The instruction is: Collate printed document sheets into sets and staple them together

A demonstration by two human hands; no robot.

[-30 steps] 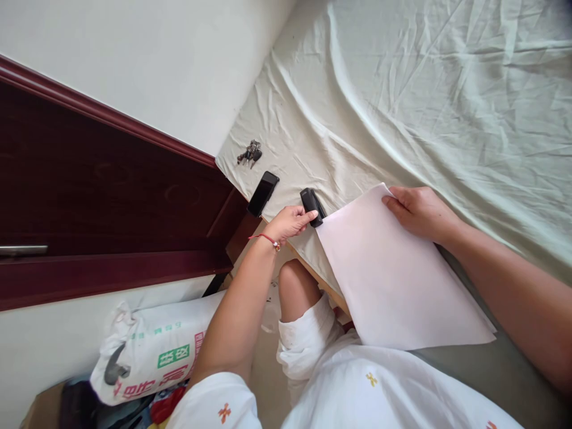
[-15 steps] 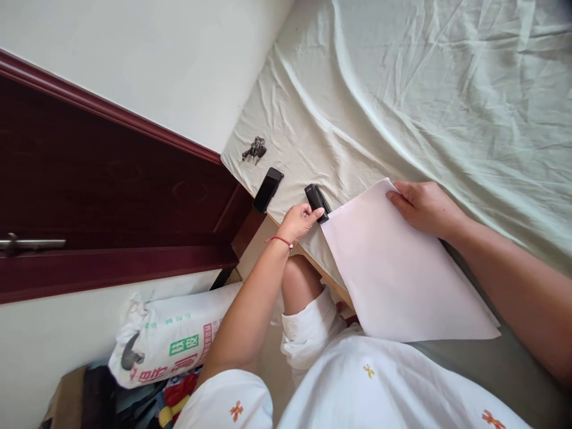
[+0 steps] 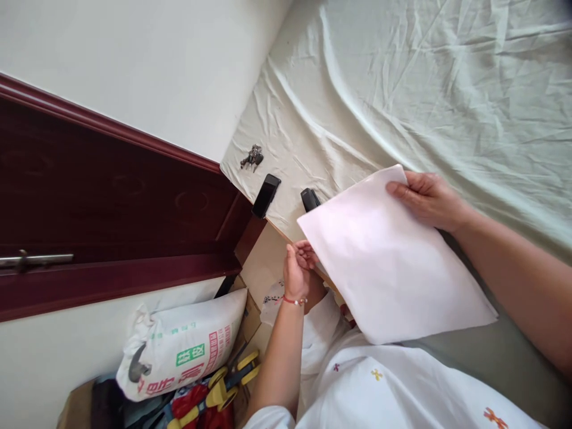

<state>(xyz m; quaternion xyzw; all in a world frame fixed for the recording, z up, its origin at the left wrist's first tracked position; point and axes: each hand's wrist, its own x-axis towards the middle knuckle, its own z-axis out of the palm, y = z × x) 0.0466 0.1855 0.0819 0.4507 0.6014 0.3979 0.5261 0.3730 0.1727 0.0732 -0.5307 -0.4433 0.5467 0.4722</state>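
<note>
White sheets of paper (image 3: 384, 256) are pinched at their upper right edge by my right hand (image 3: 429, 199), thumb on top. The paper tilts over the bed's edge and above my lap. My left hand (image 3: 300, 268) is beside the left edge of the paper, palm turned up and fingers loosely curled apart, with nothing visible in it. A black stapler (image 3: 309, 199) lies on the bedsheet just beyond the paper's left corner, its near end hidden by the paper.
A black phone (image 3: 267, 195) and a bunch of keys (image 3: 252, 157) lie on the pale bedsheet (image 3: 357, 95) near its left corner. A dark red door (image 3: 111, 190) stands at left. Below it are a white printed sack (image 3: 187, 345) and a yellow toy (image 3: 218, 390).
My left hand has let go of the stapler and moved down toward me. The paper has been lifted and shifted left, now covering part of the stapler.
</note>
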